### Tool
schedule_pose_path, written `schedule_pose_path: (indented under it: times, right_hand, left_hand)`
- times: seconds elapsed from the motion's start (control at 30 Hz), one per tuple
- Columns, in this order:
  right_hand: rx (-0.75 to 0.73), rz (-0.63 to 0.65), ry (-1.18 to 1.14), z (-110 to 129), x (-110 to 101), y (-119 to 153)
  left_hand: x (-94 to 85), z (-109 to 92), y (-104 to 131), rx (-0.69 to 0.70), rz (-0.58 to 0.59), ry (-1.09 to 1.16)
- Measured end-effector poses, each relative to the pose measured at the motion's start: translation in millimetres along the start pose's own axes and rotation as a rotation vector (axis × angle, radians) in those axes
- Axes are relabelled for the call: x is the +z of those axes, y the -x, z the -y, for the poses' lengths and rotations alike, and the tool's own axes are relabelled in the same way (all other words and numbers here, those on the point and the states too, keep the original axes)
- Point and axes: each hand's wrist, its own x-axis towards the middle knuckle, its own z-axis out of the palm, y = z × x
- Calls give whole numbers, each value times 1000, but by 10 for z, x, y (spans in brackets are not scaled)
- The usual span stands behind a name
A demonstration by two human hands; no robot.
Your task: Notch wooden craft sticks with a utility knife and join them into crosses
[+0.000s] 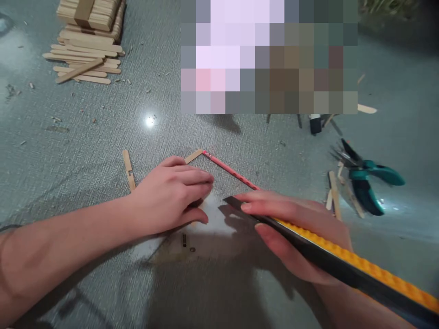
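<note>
My right hand (302,228) grips a utility knife (322,249) with a black and yellow handle, its dark blade pointing left toward my other hand. A pink pencil (231,170) runs from its eraser end down to behind my right fingers; whether they touch it I cannot tell. My left hand (181,192) is palm down over the table, its fingers bent and close together. A bit of pale wood shows below its thumb, but what lies under the palm is hidden. Past the left fingers, a craft stick (194,156) meets the pencil's eraser end.
A notched craft stick (128,164) lies left of my left hand. Stacked craft sticks (85,50) are at the back left. Teal-handled pliers (368,176) rest at right among wood pieces (334,194). Small scraps dot the grey table (113,119). A blurred-out patch covers the top middle.
</note>
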Motion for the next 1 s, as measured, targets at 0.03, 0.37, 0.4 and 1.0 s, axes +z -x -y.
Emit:
schedule_pose_path:
  times: [0.03,0.37,0.4,1.0]
  right_hand:
    - [-21,12,-8,-2,8,-24]
    - [52,18,15,47,102,-106]
    - [71,32,25,54,107,-109]
    - [-78,27,-94,-11,297,-105]
  left_hand:
    - [-8,24,-6,10,4,0]
    - [-83,122,-44,12,79,-6]
    - [-102,107,-38,1,41,6]
    - [82,-565,234,85,-173,-267]
